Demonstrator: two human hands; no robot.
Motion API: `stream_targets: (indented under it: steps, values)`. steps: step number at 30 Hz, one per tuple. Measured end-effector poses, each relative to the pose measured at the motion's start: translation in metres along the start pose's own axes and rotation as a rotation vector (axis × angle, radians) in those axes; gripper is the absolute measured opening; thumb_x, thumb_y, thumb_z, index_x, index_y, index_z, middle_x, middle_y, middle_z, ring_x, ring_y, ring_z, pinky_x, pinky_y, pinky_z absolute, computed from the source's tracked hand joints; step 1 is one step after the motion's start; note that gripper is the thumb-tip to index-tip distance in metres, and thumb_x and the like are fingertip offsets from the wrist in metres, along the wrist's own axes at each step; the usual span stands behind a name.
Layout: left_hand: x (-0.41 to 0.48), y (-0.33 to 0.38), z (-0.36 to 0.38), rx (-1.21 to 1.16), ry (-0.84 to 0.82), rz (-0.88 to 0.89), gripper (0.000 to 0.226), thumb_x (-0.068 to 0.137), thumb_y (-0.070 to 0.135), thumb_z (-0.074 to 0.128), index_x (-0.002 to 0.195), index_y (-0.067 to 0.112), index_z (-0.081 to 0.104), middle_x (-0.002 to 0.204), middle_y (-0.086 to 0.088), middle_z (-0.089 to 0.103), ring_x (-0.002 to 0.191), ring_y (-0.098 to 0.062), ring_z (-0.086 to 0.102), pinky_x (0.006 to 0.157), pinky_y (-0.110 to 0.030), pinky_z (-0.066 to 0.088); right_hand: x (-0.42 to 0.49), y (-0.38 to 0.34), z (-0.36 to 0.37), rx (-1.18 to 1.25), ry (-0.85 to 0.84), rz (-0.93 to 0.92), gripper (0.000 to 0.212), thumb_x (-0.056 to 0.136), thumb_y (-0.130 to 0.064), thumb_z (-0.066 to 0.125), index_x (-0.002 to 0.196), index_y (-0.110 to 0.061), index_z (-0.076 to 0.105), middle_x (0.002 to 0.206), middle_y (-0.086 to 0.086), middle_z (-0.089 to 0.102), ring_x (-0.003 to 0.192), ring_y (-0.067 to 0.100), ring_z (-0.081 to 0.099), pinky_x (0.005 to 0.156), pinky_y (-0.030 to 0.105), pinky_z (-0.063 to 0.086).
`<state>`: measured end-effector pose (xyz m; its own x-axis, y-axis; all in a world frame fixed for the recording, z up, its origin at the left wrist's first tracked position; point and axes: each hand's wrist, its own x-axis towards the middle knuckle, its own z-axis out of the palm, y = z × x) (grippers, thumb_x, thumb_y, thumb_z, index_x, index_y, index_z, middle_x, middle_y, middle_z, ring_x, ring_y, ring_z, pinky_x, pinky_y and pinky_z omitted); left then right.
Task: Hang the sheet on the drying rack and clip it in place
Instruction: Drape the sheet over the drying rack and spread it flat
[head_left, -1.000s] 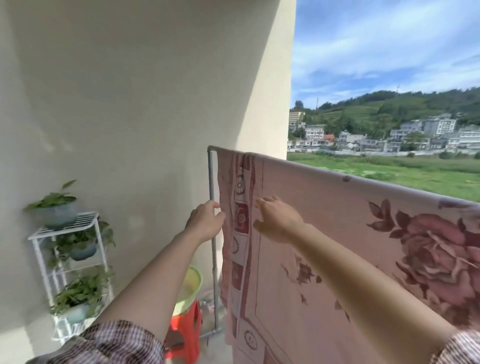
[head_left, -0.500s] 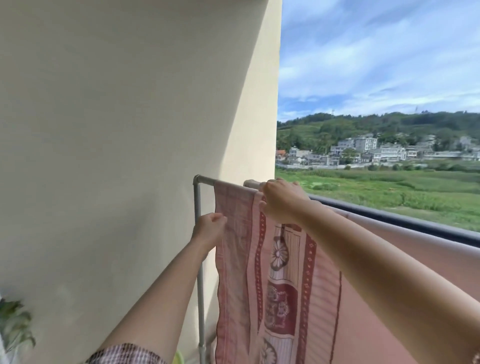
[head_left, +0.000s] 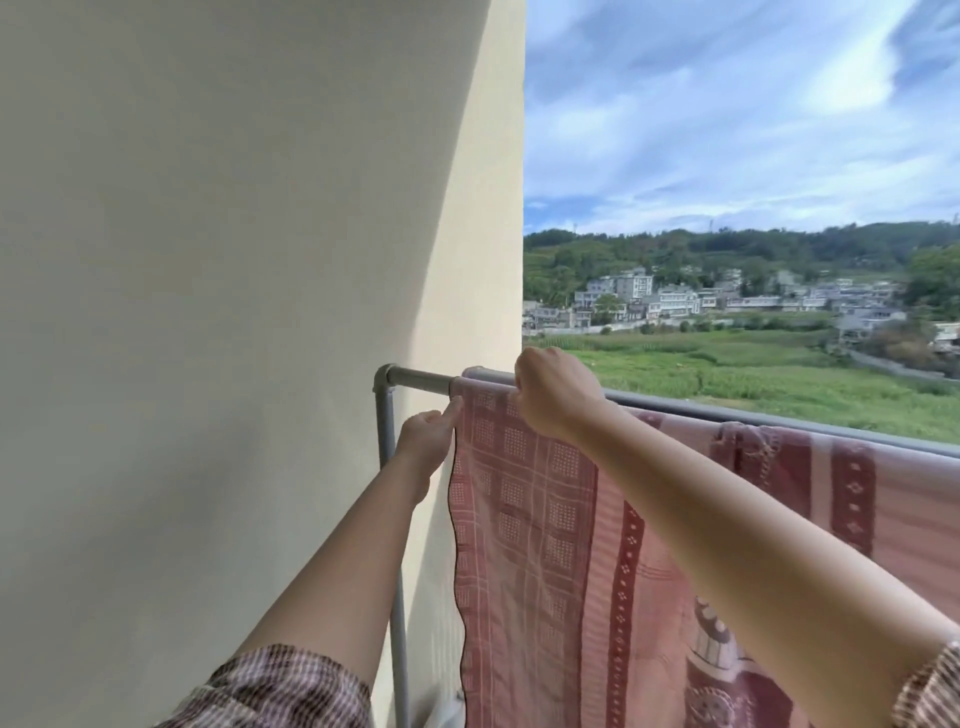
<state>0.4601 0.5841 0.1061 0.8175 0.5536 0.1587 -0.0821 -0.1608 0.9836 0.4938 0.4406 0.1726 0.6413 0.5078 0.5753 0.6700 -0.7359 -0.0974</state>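
A pink patterned sheet (head_left: 550, 545) hangs over the top bar of a grey metal drying rack (head_left: 415, 379). My left hand (head_left: 426, 441) pinches the sheet's left edge just below the bar. My right hand (head_left: 556, 395) grips the fabric at the top, over the bar, fingers curled round it. The sheet runs on to the right along the bar and down out of view. No clip is visible.
A cream wall (head_left: 234, 312) stands close on the left, right beside the rack's upright post (head_left: 387, 447). A dark balcony railing (head_left: 779, 418) runs behind the sheet to the right. Fields, houses and hills lie beyond.
My view has tilted up and moved closer to the bar. Both hands rose from the sheet's middle to its top left corner, the right one now on the bar.
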Motion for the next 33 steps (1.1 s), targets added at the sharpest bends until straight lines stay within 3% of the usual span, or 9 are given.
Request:
stream_targets:
  steps: [3, 9, 15, 17, 20, 24, 26, 29, 33]
  values:
    - [0.019, -0.011, -0.008, -0.006, -0.171, 0.086, 0.04, 0.084, 0.053, 0.06, 0.087, 0.013, 0.063, 0.095, -0.006, 0.071, 0.094, -0.022, 0.064, 0.084, -0.037, 0.045, 0.008, -0.004, 0.011, 0.071, 0.073, 0.086, 0.016, 0.079, 0.006, 0.053, 0.068, -0.001, 0.06, 0.069, 0.014, 0.066, 0.067, 0.032, 0.064, 0.054, 0.042, 0.053]
    - [0.071, -0.007, -0.036, -0.105, -0.243, 0.255, 0.013, 0.085, 0.032, 0.067, 0.083, 0.02, 0.066, 0.087, -0.01, 0.071, 0.081, -0.027, 0.066, 0.086, -0.055, 0.054, 0.02, -0.023, 0.026, 0.024, 0.172, 0.197, 0.014, 0.076, 0.009, 0.052, 0.074, 0.003, 0.065, 0.075, 0.015, 0.067, 0.07, 0.03, 0.064, 0.058, 0.041, 0.053]
    - [0.129, 0.005, -0.068, -0.109, -0.223, 0.26, 0.02, 0.077, 0.037, 0.073, 0.068, 0.02, 0.066, 0.078, -0.008, 0.068, 0.077, -0.023, 0.062, 0.082, -0.059, 0.053, 0.07, -0.054, 0.047, 0.02, 0.244, 0.303, 0.019, 0.075, 0.011, 0.05, 0.082, 0.003, 0.066, 0.079, 0.015, 0.068, 0.074, 0.031, 0.063, 0.068, 0.044, 0.055]
    - [0.145, 0.006, -0.078, -0.129, -0.188, 0.269, 0.022, 0.08, 0.033, 0.071, 0.067, 0.017, 0.064, 0.078, -0.01, 0.065, 0.074, -0.022, 0.059, 0.08, -0.057, 0.055, 0.086, -0.067, 0.056, -0.006, 0.281, 0.29, 0.018, 0.079, 0.01, 0.05, 0.08, 0.0, 0.065, 0.078, 0.01, 0.066, 0.073, 0.027, 0.06, 0.071, 0.04, 0.051]
    - [0.165, 0.005, -0.093, -0.149, -0.061, 0.298, 0.02, 0.083, 0.032, 0.068, 0.073, 0.016, 0.063, 0.079, -0.009, 0.064, 0.073, -0.022, 0.058, 0.073, -0.04, 0.052, 0.106, -0.082, 0.072, -0.034, 0.3, 0.234, 0.018, 0.087, 0.006, 0.051, 0.084, -0.006, 0.064, 0.086, 0.004, 0.065, 0.077, 0.018, 0.053, 0.08, 0.036, 0.044]
    - [0.184, -0.011, -0.109, -0.183, -0.014, 0.25, 0.025, 0.082, 0.039, 0.066, 0.069, 0.018, 0.063, 0.078, -0.006, 0.065, 0.075, -0.025, 0.061, 0.078, -0.045, 0.054, 0.128, -0.095, 0.091, -0.096, 0.286, 0.168, 0.011, 0.092, -0.004, 0.054, 0.09, -0.008, 0.064, 0.094, 0.001, 0.066, 0.089, 0.018, 0.056, 0.082, 0.035, 0.04]
    - [0.191, -0.016, -0.115, -0.225, -0.097, 0.19, 0.024, 0.083, 0.037, 0.067, 0.069, 0.018, 0.065, 0.078, -0.006, 0.066, 0.074, -0.025, 0.061, 0.076, -0.042, 0.054, 0.136, -0.095, 0.095, -0.073, 0.218, 0.184, 0.01, 0.091, -0.007, 0.056, 0.09, -0.007, 0.066, 0.093, 0.003, 0.067, 0.086, 0.019, 0.059, 0.082, 0.038, 0.046]
    - [0.197, -0.023, -0.123, -0.303, -0.299, 0.106, 0.014, 0.084, 0.025, 0.068, 0.082, 0.011, 0.068, 0.076, -0.001, 0.062, 0.07, -0.019, 0.057, 0.069, -0.034, 0.05, 0.147, -0.092, 0.091, 0.051, -0.066, 0.248, 0.013, 0.09, -0.011, 0.06, 0.092, -0.005, 0.071, 0.088, 0.005, 0.071, 0.076, 0.018, 0.064, 0.073, 0.034, 0.057]
    - [0.202, -0.028, -0.131, -0.317, -0.432, 0.11, 0.009, 0.088, 0.02, 0.064, 0.086, 0.012, 0.067, 0.074, 0.0, 0.06, 0.061, -0.014, 0.056, 0.054, -0.024, 0.05, 0.154, -0.086, 0.082, 0.14, -0.224, 0.331, 0.028, 0.091, -0.031, 0.06, 0.092, -0.006, 0.073, 0.066, -0.003, 0.062, 0.053, 0.009, 0.053, 0.053, 0.023, 0.045]
